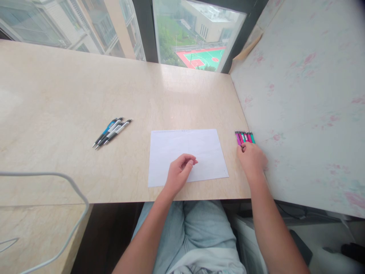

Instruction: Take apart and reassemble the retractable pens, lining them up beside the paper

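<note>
A sheet of white paper (185,144) lies on the desk in front of me, with a faint line of print along its far edge. My left hand (181,169) rests on the paper's lower middle, fingers curled in and thumb close to the fingertips, holding nothing I can see. To the right of the sheet, several slim coloured pens (245,137) in purple, pink and green lie side by side against the wall. My right hand (252,158) is over their near ends, with thumb and finger bent down onto them. The back of the hand hides the other fingers and the pens' lower parts.
Several click pens (112,132), one blue and others silver and black, lie in a slanted bunch at left. A grey cable (65,176) loops over the desk's near left edge. The floral wall (302,114) bounds the right side, and a window (196,38) stands behind the desk.
</note>
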### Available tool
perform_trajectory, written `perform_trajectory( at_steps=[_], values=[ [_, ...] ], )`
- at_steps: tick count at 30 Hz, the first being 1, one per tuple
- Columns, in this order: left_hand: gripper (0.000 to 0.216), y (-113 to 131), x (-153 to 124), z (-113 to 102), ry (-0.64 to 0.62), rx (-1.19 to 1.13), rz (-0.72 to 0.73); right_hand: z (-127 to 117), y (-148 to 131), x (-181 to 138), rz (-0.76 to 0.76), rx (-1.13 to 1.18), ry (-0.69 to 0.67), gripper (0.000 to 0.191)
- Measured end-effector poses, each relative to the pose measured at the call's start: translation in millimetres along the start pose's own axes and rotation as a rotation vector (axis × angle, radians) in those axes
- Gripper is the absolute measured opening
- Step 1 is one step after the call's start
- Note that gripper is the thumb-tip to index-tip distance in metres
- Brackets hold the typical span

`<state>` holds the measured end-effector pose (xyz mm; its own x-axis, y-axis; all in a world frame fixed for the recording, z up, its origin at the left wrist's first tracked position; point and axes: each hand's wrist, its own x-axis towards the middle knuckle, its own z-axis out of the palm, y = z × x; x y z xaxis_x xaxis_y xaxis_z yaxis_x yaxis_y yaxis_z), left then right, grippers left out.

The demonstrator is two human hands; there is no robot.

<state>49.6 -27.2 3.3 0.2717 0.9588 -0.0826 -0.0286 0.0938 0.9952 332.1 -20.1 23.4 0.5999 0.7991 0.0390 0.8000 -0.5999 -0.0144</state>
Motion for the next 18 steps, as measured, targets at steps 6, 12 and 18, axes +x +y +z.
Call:
perform_trajectory(
  at_steps=[6, 12, 18],
  values=[
    [0.018, -1.6, 0.2, -0.7, -0.003, 0.002, 0.003, -3.5, -0.8, -3.5, -0.005, -0.008, 0.0, 0.029],
    [0.017, 1.4, -0.4, 0.1, 0.004, -0.001, 0.003, 0.7, 3.9, -7.1, -0.046, 0.059, 0.091, 0.028],
    [0.018, 1.4, -0.7, -0.2, 0.003, 0.004, -0.001, 7.2, 2.2, -16.7, -0.15, 0.263, 0.269, 0.024]
  ],
)
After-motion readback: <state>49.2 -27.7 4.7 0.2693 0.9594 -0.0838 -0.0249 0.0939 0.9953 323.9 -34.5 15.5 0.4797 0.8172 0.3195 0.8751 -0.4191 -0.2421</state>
